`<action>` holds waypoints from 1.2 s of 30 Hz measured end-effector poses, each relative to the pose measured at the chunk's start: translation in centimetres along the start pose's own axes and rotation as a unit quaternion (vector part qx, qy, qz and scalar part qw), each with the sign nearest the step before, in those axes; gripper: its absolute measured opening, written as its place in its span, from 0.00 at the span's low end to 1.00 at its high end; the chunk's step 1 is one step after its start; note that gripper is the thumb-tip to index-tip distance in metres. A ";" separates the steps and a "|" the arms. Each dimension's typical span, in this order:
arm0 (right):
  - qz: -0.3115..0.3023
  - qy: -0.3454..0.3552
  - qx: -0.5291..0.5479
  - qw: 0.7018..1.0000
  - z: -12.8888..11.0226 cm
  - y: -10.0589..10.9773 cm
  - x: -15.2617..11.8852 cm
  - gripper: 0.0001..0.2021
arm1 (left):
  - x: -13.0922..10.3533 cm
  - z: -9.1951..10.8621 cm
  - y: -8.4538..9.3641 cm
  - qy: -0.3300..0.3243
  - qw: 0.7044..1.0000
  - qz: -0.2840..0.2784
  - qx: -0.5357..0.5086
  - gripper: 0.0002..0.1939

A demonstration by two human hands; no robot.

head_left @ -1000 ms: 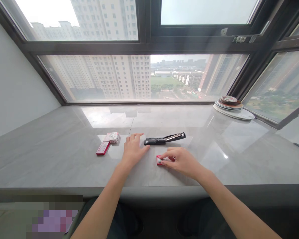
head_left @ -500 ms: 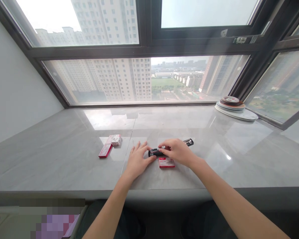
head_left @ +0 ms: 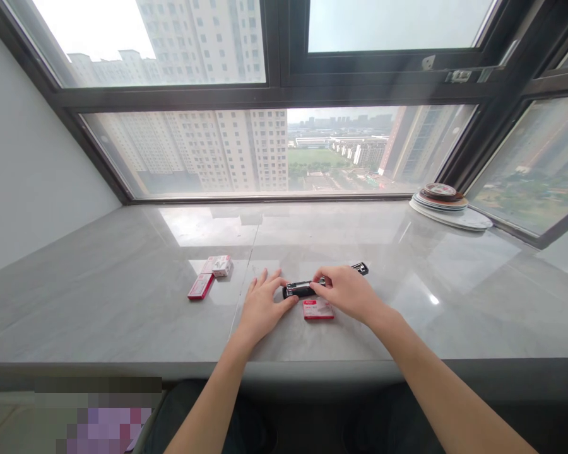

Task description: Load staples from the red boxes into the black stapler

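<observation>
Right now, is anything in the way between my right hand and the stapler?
Nothing visible: your right hand is at the stapler. The nearest box lies on your side of it, not between them.

We have moved our right hand [head_left: 345, 291] off the small red-and-white box [head_left: 319, 309], uncovering it, and onto the black stapler [head_left: 301, 289], then slightly rightward along it. The stapler now lies nearer the box, our left hand [head_left: 264, 305] closer about its end.
</observation>
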State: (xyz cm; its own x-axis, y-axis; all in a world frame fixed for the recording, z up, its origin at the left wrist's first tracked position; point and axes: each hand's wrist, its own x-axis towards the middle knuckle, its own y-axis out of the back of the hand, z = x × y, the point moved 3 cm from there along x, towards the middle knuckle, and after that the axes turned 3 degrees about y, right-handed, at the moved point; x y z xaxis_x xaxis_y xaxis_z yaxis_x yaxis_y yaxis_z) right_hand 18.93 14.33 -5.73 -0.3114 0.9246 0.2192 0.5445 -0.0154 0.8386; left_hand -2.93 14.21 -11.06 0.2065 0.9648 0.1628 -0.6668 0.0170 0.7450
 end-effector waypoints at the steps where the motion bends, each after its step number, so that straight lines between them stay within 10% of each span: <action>1: -0.008 -0.005 0.007 1.000 -0.1 -0.1 -0.1 0.14 | 0.0 0.0 0.0 0.002 1.000 -0.002 -0.001 0.13; 13: -0.060 -0.137 0.324 0.934 4.0 0.2 -4.9 0.29 | 0.0 0.0 0.0 0.017 1.000 -0.007 -0.014 0.13; 36: -0.050 -0.069 0.183 0.979 -1.0 -2.2 -0.8 0.16 | 0.0 -0.2 -0.2 0.003 1.000 0.007 -0.003 0.13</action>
State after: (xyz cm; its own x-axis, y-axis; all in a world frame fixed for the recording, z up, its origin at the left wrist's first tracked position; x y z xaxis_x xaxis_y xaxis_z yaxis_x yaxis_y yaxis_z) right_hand 17.17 13.21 -7.26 -0.2838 0.9573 0.0545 0.7673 0.1926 0.6116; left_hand -2.92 14.29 -11.37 0.1926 0.9665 0.1694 -0.6743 0.0050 0.7384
